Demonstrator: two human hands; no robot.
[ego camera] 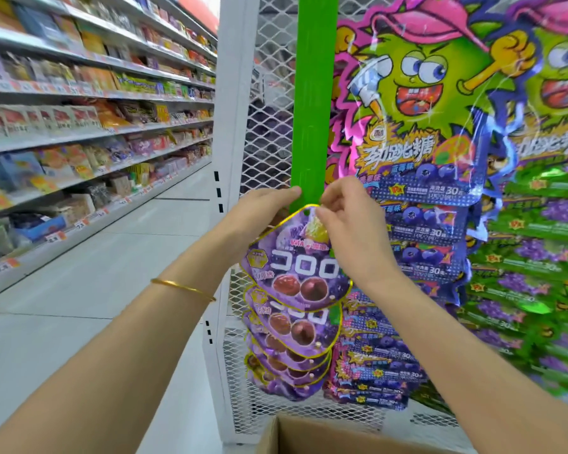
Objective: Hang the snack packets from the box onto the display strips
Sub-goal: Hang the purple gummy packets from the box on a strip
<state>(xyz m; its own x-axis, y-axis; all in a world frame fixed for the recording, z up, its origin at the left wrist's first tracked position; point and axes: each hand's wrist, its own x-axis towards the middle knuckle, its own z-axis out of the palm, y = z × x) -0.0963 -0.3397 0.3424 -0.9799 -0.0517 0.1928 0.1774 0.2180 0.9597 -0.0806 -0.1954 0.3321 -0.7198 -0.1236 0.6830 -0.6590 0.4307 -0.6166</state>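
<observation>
Stocked store shelves [95,93] at left, pale floor [112,273], white mesh panel [269,77]

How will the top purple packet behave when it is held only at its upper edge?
The purple packet is probably light: the right hand pinches only its top edge. Its glossy film looks slippery and thin, so it is likely floppy. Hung, it may swing freely.

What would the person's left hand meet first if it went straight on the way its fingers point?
Most likely the green vertical display strip: the left hand points up and right, fingertips at the strip's left edge, though depth is unclear.
</observation>
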